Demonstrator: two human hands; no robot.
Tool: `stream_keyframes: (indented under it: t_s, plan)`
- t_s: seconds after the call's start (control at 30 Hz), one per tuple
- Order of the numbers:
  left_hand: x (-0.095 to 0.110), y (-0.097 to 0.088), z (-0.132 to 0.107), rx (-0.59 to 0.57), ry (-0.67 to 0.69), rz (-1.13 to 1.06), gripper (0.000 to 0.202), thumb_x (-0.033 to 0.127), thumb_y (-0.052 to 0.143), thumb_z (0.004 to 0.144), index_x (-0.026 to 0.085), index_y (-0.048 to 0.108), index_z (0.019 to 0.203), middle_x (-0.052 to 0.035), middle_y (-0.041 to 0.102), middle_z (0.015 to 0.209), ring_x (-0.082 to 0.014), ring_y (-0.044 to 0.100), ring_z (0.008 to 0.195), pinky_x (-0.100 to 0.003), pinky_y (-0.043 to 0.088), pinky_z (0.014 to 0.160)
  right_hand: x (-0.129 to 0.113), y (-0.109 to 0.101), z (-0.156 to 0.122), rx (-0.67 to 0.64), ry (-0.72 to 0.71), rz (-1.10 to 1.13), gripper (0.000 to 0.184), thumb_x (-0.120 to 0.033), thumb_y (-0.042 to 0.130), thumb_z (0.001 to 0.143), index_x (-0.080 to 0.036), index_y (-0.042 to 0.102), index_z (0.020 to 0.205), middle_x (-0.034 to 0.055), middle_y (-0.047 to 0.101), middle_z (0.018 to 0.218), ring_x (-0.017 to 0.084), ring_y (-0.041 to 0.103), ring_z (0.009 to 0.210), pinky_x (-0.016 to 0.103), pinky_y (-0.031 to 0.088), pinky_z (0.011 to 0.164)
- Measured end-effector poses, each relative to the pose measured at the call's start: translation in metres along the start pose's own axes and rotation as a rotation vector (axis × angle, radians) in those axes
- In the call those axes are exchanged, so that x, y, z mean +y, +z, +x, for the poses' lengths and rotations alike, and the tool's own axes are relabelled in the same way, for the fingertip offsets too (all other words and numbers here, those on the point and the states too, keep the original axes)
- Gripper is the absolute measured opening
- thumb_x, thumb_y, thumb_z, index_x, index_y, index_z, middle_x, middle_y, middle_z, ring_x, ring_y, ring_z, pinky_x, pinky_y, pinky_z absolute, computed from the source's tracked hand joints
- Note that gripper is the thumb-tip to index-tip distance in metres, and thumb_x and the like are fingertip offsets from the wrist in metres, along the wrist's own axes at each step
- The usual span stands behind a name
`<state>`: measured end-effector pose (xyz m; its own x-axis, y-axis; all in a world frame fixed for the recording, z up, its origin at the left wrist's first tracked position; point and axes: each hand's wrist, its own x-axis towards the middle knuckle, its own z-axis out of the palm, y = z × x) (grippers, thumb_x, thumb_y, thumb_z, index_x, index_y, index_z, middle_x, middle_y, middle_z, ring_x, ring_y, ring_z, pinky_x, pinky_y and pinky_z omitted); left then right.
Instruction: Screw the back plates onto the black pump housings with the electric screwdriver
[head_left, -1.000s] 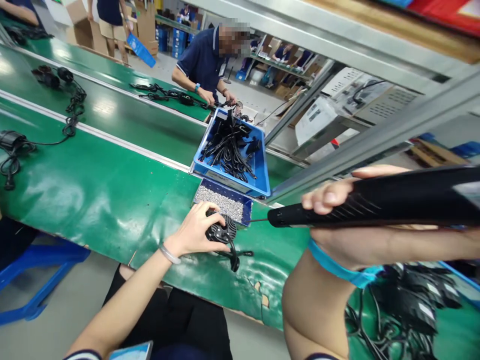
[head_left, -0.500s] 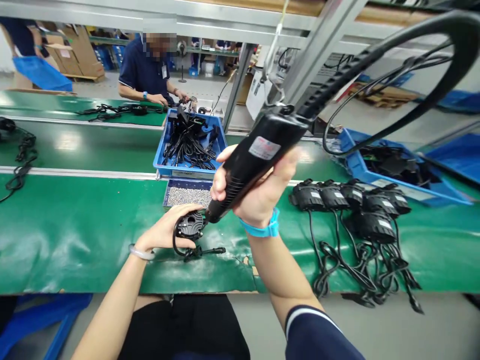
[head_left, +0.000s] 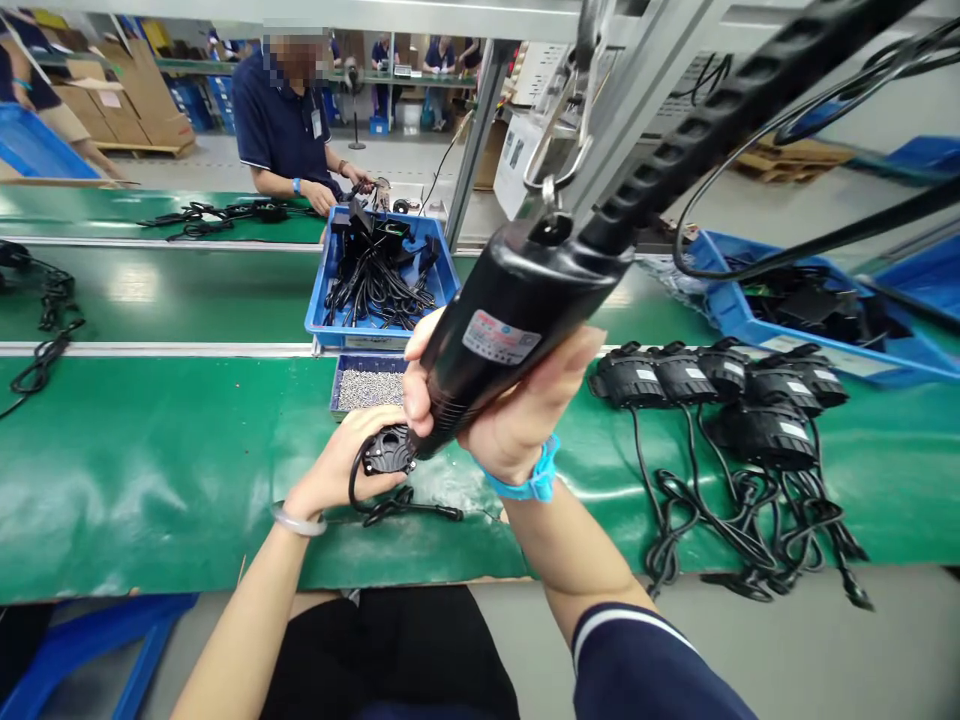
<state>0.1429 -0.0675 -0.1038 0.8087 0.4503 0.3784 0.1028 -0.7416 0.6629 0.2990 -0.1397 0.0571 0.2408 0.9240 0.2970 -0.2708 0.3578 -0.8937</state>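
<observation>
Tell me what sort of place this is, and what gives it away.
Probably a factory assembly line: a long green workbench, a heap of small metal parts, and a black corded tool in the right hand.

Our green table (head_left: 187,470) carries a small tray (head_left: 371,362) of metal bits (head_left: 371,388), a black cord (head_left: 439,511) and several corded black cases (head_left: 772,437).

Factory, apparently: green workbenches (head_left: 187,450), parts bins (head_left: 360,338)
</observation>
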Motion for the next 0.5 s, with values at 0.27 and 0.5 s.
stream_keyframes:
  t_s: [0.27, 0.5]
  plan:
    - [0.008, 0.003, -0.001, 0.058, -0.006, -0.041, 0.050, 0.041, 0.076, 0.083, 0.021, 0.062, 0.127, -0.0101, 0.069, 0.123, -0.0309, 0.066, 0.113, -0.045, 0.053, 0.101, 0.020, -0.004, -0.002, -0.159, -0.028, -0.037, 0.080, -0.096, 0.034, 0.078, -0.022, 0.062, 0.065, 0.0031, 0.055, 0.046, 0.018, 0.056, 0.040, 0.029, 0.043, 0.037]
    - [0.001, 0.009, -0.003, 0.018, -0.026, -0.059, 0.048, 0.044, 0.074, 0.086, 0.021, 0.064, 0.126, -0.0111, 0.073, 0.118, -0.0325, 0.068, 0.111, -0.048, 0.054, 0.099, 0.014, -0.004, -0.010, -0.209, -0.088, -0.024, 0.079, -0.098, 0.041, 0.073, -0.023, 0.059, 0.056, 0.0018, 0.052, 0.042, 0.020, 0.058, 0.042, 0.032, 0.050, 0.044]
